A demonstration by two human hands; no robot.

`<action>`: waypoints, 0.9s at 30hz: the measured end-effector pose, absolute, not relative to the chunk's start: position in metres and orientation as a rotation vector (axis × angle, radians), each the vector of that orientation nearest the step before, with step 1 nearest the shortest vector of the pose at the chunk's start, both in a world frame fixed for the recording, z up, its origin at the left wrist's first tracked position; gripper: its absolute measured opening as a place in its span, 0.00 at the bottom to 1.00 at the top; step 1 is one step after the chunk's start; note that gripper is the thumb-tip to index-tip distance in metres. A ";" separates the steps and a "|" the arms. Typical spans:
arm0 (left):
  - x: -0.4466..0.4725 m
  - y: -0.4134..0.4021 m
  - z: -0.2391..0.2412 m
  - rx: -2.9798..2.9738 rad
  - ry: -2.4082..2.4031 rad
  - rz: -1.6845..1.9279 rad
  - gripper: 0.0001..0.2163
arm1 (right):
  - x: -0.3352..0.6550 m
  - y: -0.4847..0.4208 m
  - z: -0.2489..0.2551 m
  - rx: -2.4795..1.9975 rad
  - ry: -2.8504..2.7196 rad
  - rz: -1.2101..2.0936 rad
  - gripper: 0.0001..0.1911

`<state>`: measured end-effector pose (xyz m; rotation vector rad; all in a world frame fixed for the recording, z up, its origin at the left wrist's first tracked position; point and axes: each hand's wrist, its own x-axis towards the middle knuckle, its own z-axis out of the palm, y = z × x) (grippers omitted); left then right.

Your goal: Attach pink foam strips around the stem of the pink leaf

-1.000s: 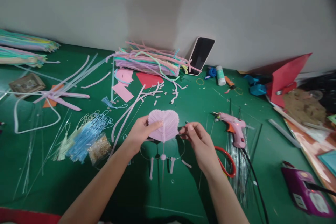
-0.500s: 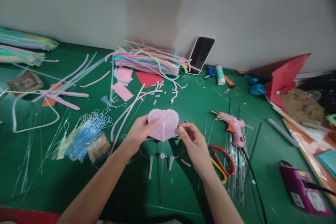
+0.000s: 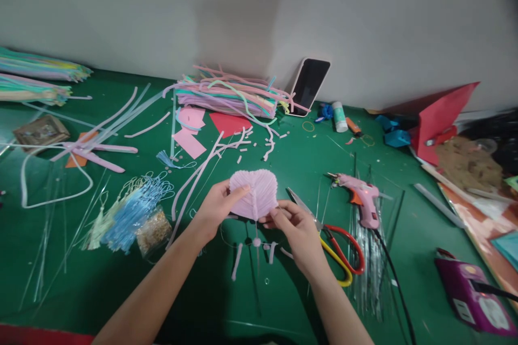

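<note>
My left hand (image 3: 216, 209) pinches the left edge of a pink heart-shaped piece made of pipe cleaners (image 3: 254, 193), held a little above the green table (image 3: 283, 302). My right hand (image 3: 292, 229) grips the heart's lower right edge with closed fingers. A thin stem with a small pink bead (image 3: 256, 242) hangs from the heart's tip. Short pink pipe-cleaner bits (image 3: 237, 261) lie on the table just beneath. Scissors with red and yellow handles (image 3: 338, 250) lie right of my right hand.
A pink glue gun (image 3: 360, 197) lies at the right with its black cord. A stack of coloured pipe cleaners (image 3: 229, 94) and a phone (image 3: 309, 86) stand by the wall. Blue tassels (image 3: 133, 207), a purple device (image 3: 471, 294) and red paper (image 3: 441, 118) surround the work spot.
My right hand has slid from the heart's right side down to its lower right edge, uncovering the scissors. The heart and left hand have barely moved.
</note>
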<state>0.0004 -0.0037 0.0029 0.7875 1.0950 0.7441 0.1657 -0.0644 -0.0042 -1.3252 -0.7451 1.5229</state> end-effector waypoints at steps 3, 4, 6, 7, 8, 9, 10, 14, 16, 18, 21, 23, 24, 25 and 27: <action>0.001 -0.004 0.004 0.800 1.112 0.734 0.17 | 0.164 -0.064 -0.005 -1.343 -0.689 1.500 0.13; 0.001 -0.004 0.005 0.803 1.117 0.734 0.17 | 0.164 -0.063 -0.005 -1.352 -0.680 1.490 0.13; 0.002 -0.004 0.006 0.811 1.126 0.734 0.17 | 0.164 -0.063 -0.006 -1.365 -0.671 1.468 0.14; 0.002 -0.004 0.006 0.815 1.133 0.733 0.17 | 0.164 -0.063 -0.007 -1.371 -0.671 1.458 0.14; 0.002 -0.005 0.007 0.817 1.143 0.732 0.17 | 0.164 -0.063 -0.007 -1.378 -0.672 1.451 0.14; 0.002 -0.005 0.007 0.818 1.153 0.730 0.16 | 0.164 -0.063 -0.007 -1.385 -0.673 1.446 0.14; 0.003 -0.005 0.007 0.817 1.159 0.728 0.16 | 0.164 -0.063 -0.008 -1.392 -0.676 1.444 0.14; 0.002 -0.004 0.006 0.806 1.151 0.739 0.17 | 0.164 -0.063 -0.007 -1.401 -0.699 1.444 0.14; 0.001 -0.004 0.005 0.799 1.143 0.736 0.17 | 0.165 -0.063 -0.006 -1.401 -0.709 1.443 0.14; 0.001 -0.003 0.004 0.786 1.137 0.733 0.17 | 0.165 -0.064 -0.005 -1.394 -0.703 1.450 0.14; 0.000 -0.003 0.002 0.773 1.119 0.749 0.16 | 0.166 -0.064 -0.007 -1.344 -0.662 1.486 0.14; 0.000 -0.004 0.002 0.780 1.112 0.767 0.16 | 0.167 -0.063 -0.008 -1.307 -0.625 1.514 0.14; 0.000 -0.004 0.002 0.786 1.110 0.773 0.16 | 0.167 -0.063 -0.009 -1.298 -0.609 1.523 0.14; 0.000 -0.004 0.002 0.792 1.110 0.775 0.16 | 0.167 -0.063 -0.010 -1.300 -0.598 1.526 0.14; 0.000 -0.004 0.003 0.800 1.111 0.767 0.15 | 0.167 -0.063 -0.010 -1.328 -0.594 1.512 0.14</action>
